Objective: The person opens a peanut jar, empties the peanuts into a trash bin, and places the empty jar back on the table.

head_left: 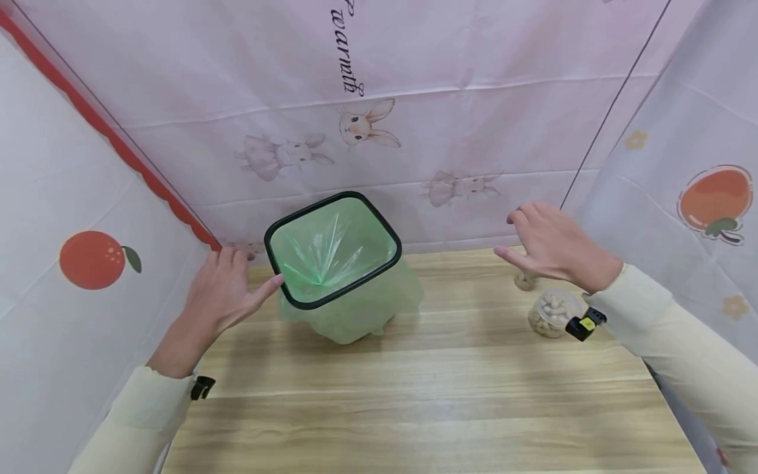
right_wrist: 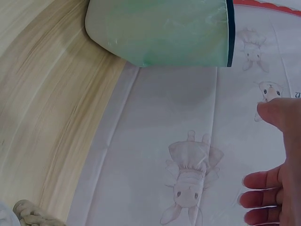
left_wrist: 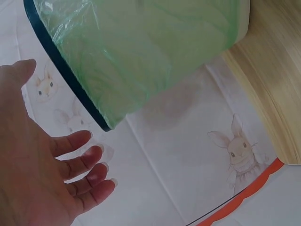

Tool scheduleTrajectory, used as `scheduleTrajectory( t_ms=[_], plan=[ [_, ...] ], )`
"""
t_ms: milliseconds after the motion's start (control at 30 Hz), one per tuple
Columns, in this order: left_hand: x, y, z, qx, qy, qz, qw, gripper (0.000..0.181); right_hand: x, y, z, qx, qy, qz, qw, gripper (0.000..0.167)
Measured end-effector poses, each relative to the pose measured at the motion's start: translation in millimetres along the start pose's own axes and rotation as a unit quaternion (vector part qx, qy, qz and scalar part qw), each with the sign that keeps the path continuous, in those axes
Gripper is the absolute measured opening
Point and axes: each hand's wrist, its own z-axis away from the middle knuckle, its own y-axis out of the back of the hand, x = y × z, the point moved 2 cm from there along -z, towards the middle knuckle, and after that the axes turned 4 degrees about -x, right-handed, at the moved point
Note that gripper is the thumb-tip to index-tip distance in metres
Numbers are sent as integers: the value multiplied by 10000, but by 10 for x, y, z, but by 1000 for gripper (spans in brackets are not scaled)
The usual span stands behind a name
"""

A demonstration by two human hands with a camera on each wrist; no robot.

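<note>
A trash bin [head_left: 355, 296] with a black rim stands at the back of the wooden table, lined with a translucent green bag [head_left: 331, 247] that drapes over its outside. Beside the bin's left side is my left hand [head_left: 222, 289], thumb spread and fingers relaxed. The left wrist view shows that hand [left_wrist: 42, 155] apart from the rim [left_wrist: 70, 70], holding nothing. My right hand [head_left: 553, 243] hovers farther right, near two containers, its fingers loosely extended and nothing in them. In the right wrist view the bin [right_wrist: 160, 33] is well away from that hand [right_wrist: 277, 160].
A clear round jar [head_left: 553, 313] of pale, nut-like pieces stands under my right wrist. Behind it is a smaller container [head_left: 525, 281], partly hidden by the hand. Printed cloth [head_left: 414, 145] with rabbits hangs along the back, and fruit-printed cloths line both sides of the table [head_left: 414, 395].
</note>
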Motion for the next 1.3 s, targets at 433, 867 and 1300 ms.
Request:
scheduleTrajectory(
  t_ms=[433, 867, 1300],
  plan=[
    [29, -35, -19, -81, -32, 160, 9998, 87, -183, 16, -324, 63, 514, 55, 9986, 58],
    [27, -30, -20, -147, -135, 267, 9994, 82, -390, 24, -665, 520, 1207, 584, 9896, 58],
    [56, -100, -11, -129, -227, 218, 9994, 79, -609, -31, -1029, 573, 1519, 617, 9848, 53]
  ],
)
